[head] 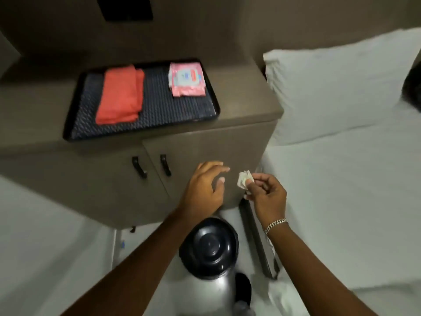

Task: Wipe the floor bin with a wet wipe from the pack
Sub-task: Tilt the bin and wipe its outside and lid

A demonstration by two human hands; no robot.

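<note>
pack (186,79) on tray (141,131), bin (208,252) below

The floor bin (208,252) is cut off by the lower frame edge, its base out of view; the wet wipe (244,179) is partly hidden behind the right hand (266,192) fingertips; print on the pack (187,79) is blurred, illegible; the dark panel (126,8) is cropped at the top edge.

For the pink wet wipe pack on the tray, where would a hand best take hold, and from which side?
Probably from above, pinching the two long side edges of the wet wipe pack. It lies flat at the tray's right rear corner, the right edge close to the rim, so a sideways approach looks cramped. The folded red cloth lies well clear.
</note>
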